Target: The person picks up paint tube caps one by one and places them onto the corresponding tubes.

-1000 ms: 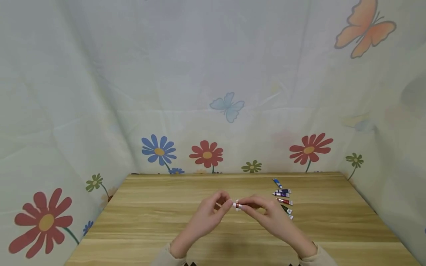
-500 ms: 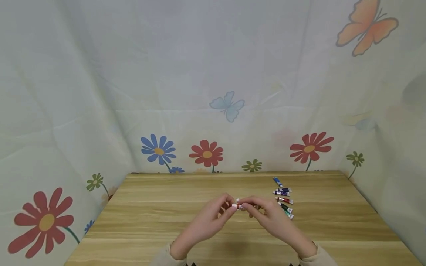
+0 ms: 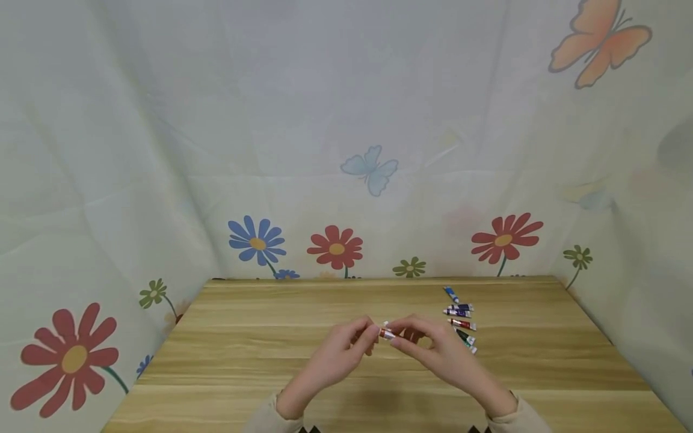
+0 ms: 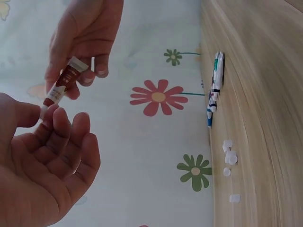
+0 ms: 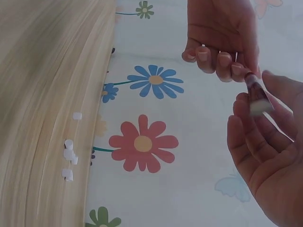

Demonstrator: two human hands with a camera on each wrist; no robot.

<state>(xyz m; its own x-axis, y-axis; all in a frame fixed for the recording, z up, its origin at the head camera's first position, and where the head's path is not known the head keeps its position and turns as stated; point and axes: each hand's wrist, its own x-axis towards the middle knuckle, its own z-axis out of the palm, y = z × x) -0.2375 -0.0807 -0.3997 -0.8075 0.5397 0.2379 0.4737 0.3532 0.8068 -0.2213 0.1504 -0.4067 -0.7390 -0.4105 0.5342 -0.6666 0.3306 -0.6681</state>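
Note:
Both hands are raised over the wooden table around a small dark red paint tube (image 3: pixel 387 334). My left hand (image 3: pixel 337 356) pinches the tube's narrow cap end between thumb and index finger, hiding most of the cap. The right hand (image 3: pixel 445 353) holds the body near its flat crimped end. In the left wrist view the tube (image 4: pixel 65 82) slants, with its label and pale flat end showing; the left hand's (image 4: pixel 47 165) other fingers are loosely bent. The right wrist view shows the flat end of the tube (image 5: pixel 258 97) beside the right hand's (image 5: pixel 270 151) fingers, somewhat blurred.
Several paint tubes, among them a blue one (image 3: pixel 452 294), a red one (image 3: pixel 462 325) and a dark green one (image 3: pixel 464 336), lie on the table's (image 3: pixel 260 337) right side. Several small white pieces like caps (image 5: pixel 69 153) lie behind the hands. Flowered cloth (image 3: pixel 303 120) hangs around.
The tube has tilted slightly between the hands, and more of its red label shows. My left fingers have shifted over the white cap end, which was plainly visible earlier.

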